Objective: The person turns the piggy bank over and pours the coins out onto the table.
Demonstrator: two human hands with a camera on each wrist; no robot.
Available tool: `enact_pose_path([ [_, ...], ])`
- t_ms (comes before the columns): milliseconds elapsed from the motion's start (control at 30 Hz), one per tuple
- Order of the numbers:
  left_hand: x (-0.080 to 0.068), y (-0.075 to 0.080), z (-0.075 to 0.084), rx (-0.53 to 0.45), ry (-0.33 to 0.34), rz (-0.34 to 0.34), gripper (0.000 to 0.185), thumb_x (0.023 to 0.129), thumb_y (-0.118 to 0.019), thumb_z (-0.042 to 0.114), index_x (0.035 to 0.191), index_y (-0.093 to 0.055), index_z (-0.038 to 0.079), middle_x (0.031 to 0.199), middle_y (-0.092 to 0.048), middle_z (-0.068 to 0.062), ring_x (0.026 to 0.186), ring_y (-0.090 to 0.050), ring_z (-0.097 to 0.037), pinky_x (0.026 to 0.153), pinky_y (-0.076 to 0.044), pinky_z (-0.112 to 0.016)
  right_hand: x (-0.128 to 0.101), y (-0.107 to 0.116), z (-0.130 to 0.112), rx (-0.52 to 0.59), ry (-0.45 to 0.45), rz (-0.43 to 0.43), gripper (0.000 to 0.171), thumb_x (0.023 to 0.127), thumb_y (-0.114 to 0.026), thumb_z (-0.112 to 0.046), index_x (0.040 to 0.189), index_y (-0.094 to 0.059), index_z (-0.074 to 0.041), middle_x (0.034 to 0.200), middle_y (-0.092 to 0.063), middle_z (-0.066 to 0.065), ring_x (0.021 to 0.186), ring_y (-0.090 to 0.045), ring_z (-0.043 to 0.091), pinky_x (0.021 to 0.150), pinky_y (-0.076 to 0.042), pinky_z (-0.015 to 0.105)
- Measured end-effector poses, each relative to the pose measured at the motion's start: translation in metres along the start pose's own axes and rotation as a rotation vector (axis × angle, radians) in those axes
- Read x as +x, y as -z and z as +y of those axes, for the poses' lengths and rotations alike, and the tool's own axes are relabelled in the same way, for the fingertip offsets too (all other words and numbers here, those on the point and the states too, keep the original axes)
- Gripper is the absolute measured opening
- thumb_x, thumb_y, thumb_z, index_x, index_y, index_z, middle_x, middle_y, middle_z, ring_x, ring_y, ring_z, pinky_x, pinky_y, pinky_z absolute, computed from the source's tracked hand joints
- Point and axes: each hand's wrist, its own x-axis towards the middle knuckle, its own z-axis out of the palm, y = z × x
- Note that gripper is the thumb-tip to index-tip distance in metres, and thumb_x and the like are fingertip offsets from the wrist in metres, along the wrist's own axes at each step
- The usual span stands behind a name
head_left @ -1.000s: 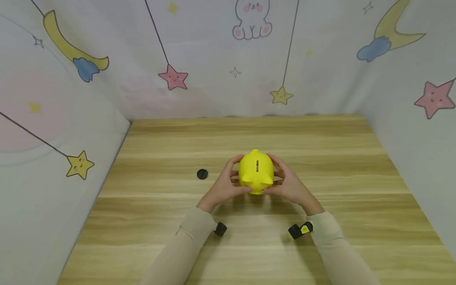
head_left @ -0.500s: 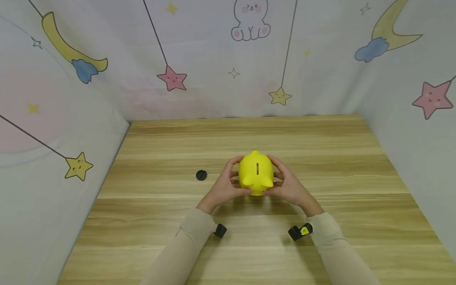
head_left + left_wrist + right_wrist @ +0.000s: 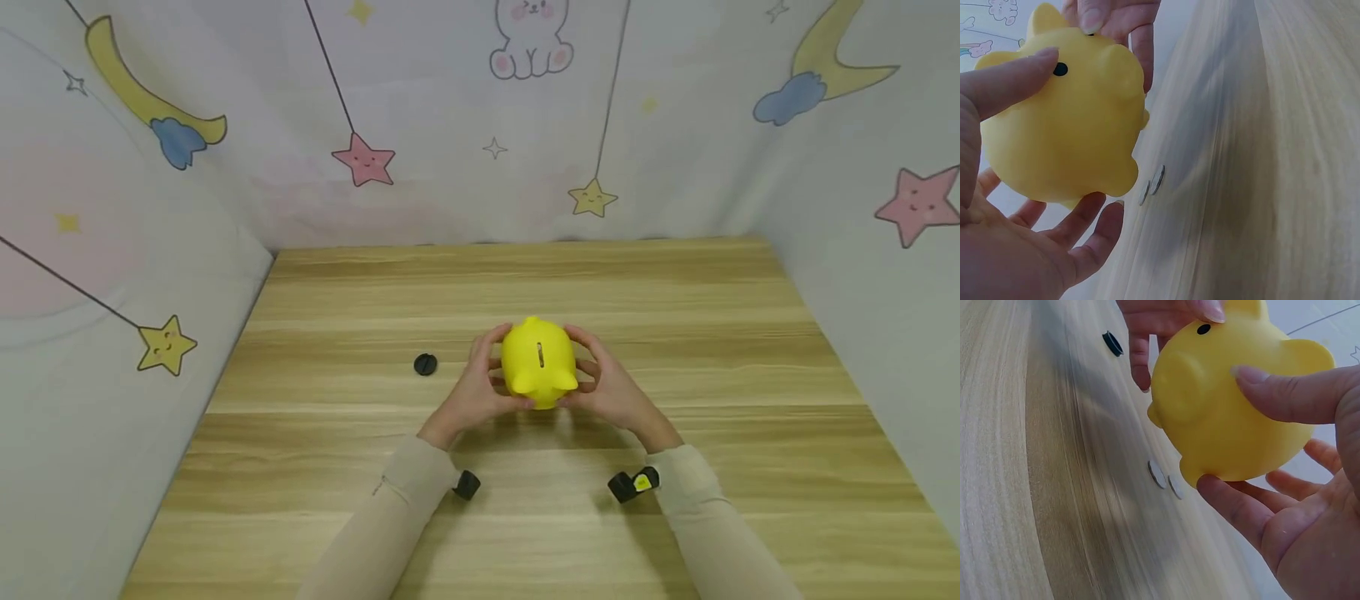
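Both forearms, in beige sleeves, reach forward and converge. The left hand (image 3: 477, 385) and right hand (image 3: 611, 385) face each other, palms inward, fingers curved and spread, thumbs toward the wearer.

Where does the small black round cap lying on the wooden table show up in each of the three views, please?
Head: the black cap lies on the table, apart from the left hand.
Left wrist: not in it.
Right wrist: the black cap sits at top left, behind the fingertips of the other hand.
Shared landmark: the yellow piggy bank, held between both hands.
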Motion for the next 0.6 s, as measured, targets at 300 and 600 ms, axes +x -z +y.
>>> enact_pose_path([
  [300, 0.003, -0.014, -0.006, -0.005, 0.038, -0.05, 0.105, 0.079, -0.086, 0.017, 0.158, -0.018, 0.031, 0.149, -0.022, -0.005, 0.119, -0.048, -0.033, 0.091, -0.051, -0.042, -0.012, 0.008, 0.002, -0.04, -0.016, 0.036, 0.097, 0.078, -0.078, 0.011, 0.156, -0.024, -0.007, 0.16, -0.019, 0.018, 0.132, -0.04, 0.046, 0.094, -0.049, 0.05],
  [600, 0.0, -0.004, -0.005, -0.048, 0.102, -0.032, 0.099, 0.084, -0.082, 0.019, 0.159, -0.017, 0.028, 0.157, -0.019, -0.003, 0.125, -0.045, -0.033, 0.095, -0.048, -0.046, 0.0, 0.004, 0.006, -0.086, -0.02, 0.029, 0.099, 0.079, -0.083, -0.001, 0.157, -0.023, -0.015, 0.158, -0.023, 0.016, 0.122, -0.05, 0.042, 0.09, -0.052, 0.049],
])
